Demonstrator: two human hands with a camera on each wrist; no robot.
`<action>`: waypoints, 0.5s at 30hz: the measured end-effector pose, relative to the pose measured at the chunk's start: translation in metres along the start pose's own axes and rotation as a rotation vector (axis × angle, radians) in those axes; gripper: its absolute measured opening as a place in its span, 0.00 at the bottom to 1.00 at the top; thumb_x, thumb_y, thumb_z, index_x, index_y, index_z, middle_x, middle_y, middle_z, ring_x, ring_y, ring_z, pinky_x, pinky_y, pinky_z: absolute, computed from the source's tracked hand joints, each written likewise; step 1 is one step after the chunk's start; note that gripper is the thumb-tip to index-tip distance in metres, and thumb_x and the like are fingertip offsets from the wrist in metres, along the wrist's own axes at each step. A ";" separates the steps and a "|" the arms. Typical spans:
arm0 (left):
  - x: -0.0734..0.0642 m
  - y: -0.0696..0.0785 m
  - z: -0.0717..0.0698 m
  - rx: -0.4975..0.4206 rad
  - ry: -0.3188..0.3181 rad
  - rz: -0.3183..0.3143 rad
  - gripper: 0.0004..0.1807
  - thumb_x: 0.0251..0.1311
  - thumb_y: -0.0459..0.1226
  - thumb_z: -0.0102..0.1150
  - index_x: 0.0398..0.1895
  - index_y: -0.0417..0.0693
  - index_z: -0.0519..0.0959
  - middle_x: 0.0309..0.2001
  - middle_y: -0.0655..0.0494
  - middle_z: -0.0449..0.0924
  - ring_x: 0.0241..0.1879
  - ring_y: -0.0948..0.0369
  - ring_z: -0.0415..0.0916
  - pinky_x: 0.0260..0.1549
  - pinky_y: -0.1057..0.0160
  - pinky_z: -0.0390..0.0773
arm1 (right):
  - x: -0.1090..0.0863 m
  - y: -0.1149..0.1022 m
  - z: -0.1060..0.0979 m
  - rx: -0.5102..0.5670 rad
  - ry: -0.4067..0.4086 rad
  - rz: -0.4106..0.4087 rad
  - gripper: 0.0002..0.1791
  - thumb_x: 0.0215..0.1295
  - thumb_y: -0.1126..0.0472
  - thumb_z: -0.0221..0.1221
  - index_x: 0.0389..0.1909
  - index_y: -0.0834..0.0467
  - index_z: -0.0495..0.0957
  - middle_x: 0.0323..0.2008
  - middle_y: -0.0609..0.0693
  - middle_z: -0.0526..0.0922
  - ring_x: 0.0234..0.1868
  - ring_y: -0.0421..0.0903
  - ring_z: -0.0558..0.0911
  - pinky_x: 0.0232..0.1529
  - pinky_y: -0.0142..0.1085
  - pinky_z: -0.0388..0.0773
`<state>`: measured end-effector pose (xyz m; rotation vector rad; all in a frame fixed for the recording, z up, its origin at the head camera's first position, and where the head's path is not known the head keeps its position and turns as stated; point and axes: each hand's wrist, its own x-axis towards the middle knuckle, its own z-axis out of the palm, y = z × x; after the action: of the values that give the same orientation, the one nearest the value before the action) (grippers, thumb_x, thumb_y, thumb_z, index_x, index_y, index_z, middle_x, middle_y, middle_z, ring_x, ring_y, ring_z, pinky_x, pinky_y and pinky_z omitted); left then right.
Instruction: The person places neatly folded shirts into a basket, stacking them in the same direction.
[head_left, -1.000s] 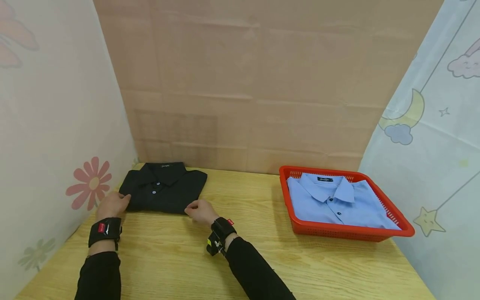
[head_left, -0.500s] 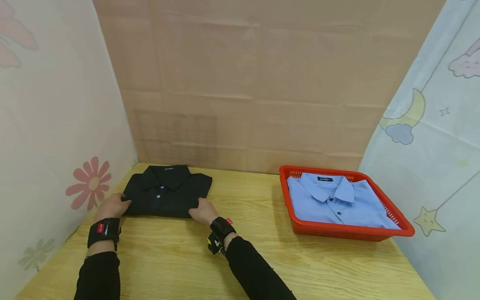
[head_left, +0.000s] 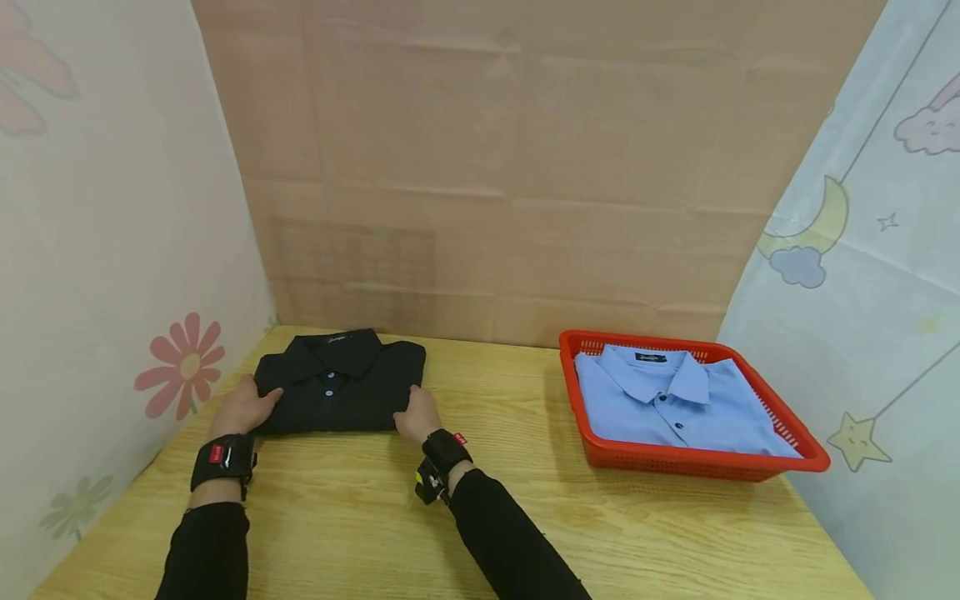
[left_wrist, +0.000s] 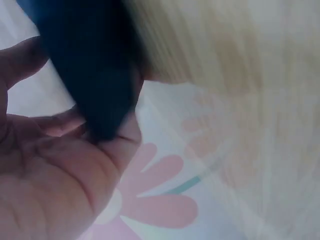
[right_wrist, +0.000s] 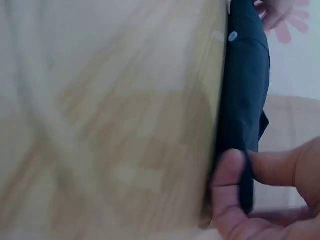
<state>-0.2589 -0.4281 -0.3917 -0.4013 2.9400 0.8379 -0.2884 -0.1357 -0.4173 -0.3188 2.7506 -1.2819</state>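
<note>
A folded black collared shirt (head_left: 337, 392) with pale buttons is at the far left of the table, its collar toward the back. My left hand (head_left: 246, 407) grips its near left corner; in the left wrist view the dark cloth (left_wrist: 92, 65) lies between thumb and fingers. At the near right corner my right hand (head_left: 417, 414) pinches the edge, and in the right wrist view the thumb and fingers close on the dark fabric (right_wrist: 245, 95) from both sides.
A red plastic basket (head_left: 675, 463) holding a folded light blue shirt (head_left: 637, 400) stands on the right of the wooden table (head_left: 510, 417). A brown paper-covered wall (head_left: 480, 167) rises behind, and patterned sheets flank both sides.
The black shirt has shifted a little to the right, with both hands moving along. My right hand has closed more firmly round its corner.
</note>
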 end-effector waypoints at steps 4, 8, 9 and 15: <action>0.002 0.006 0.003 -0.037 -0.016 -0.029 0.50 0.73 0.54 0.37 0.69 0.16 0.31 0.67 0.12 0.42 0.67 0.24 0.47 0.66 0.33 0.55 | 0.005 0.008 -0.003 0.140 -0.082 0.071 0.42 0.64 0.70 0.58 0.74 0.71 0.48 0.59 0.72 0.74 0.37 0.54 0.79 0.29 0.36 0.72; 0.001 0.009 0.003 -0.058 -0.003 -0.056 0.52 0.73 0.56 0.37 0.70 0.17 0.29 0.66 0.12 0.42 0.66 0.24 0.47 0.65 0.33 0.55 | 0.004 0.009 -0.007 0.328 -0.181 0.156 0.38 0.61 0.67 0.59 0.70 0.72 0.54 0.62 0.66 0.68 0.41 0.52 0.73 0.37 0.38 0.70; 0.001 0.009 0.004 -0.058 0.002 -0.063 0.53 0.72 0.57 0.38 0.70 0.17 0.30 0.66 0.12 0.43 0.66 0.24 0.48 0.65 0.33 0.56 | 0.004 0.008 -0.008 0.361 -0.203 0.178 0.38 0.62 0.64 0.60 0.69 0.71 0.56 0.61 0.64 0.68 0.44 0.51 0.71 0.40 0.39 0.70; 0.003 0.009 0.007 -0.039 -0.004 -0.098 0.52 0.68 0.56 0.47 0.67 0.12 0.44 0.65 0.13 0.50 0.64 0.25 0.55 0.63 0.34 0.61 | 0.002 0.004 -0.006 0.452 -0.159 0.253 0.39 0.67 0.50 0.61 0.70 0.68 0.60 0.58 0.62 0.73 0.53 0.55 0.78 0.50 0.46 0.80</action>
<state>-0.2646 -0.4177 -0.3933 -0.5400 2.8769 0.8841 -0.2919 -0.1287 -0.4165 -0.0305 2.2023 -1.6629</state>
